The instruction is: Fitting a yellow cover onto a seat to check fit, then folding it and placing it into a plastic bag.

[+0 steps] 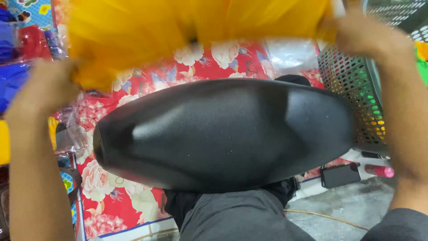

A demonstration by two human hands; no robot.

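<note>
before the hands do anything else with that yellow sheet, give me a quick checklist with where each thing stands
1. Left hand gripping the yellow sheet: ok, it holds the sheet's left edge.
2. Right hand gripping the sheet: ok, it holds the right edge.
3. Sheet stretched between both hands: ok, though blurred by motion.
4. Sheet clear of the black seat: ok, it hangs beyond the seat, apart from it.
5. Perforated basket away from the right forearm: not ok, it sits right beside it.
6. Sheet free of tears or snags: cannot tell, too blurred.
</note>
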